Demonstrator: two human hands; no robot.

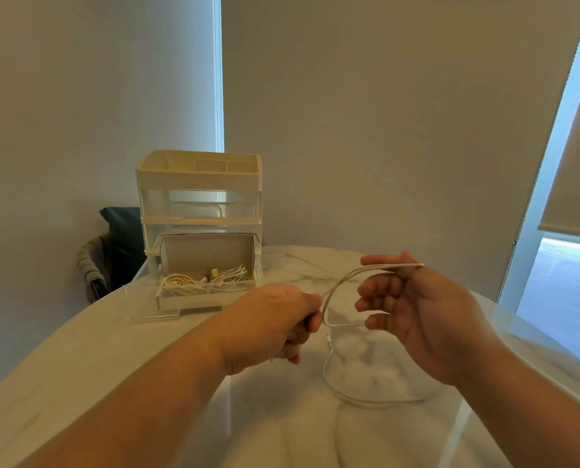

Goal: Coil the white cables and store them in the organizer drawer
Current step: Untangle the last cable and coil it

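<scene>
A thin white cable [341, 282] is stretched in a loop between both hands above the table. My left hand [275, 324] grips it with curled fingers at the loop's left end. My right hand [413, 305] pinches the cable between thumb and forefinger, its other fingers loosely curled inside the loop. The cable's free length [329, 376] trails down onto the tabletop and curves right. Behind my left hand stands the white organizer [199, 187]. Its bottom drawer [194, 297] is pulled out, holding several coiled white cables [200, 280].
The round white marble table [146, 366] fills the foreground. A dark chair [113, 251] stands behind its far left edge. Closed blinds cover the windows at the back, and a partly raised blind [572, 184] hangs at the right.
</scene>
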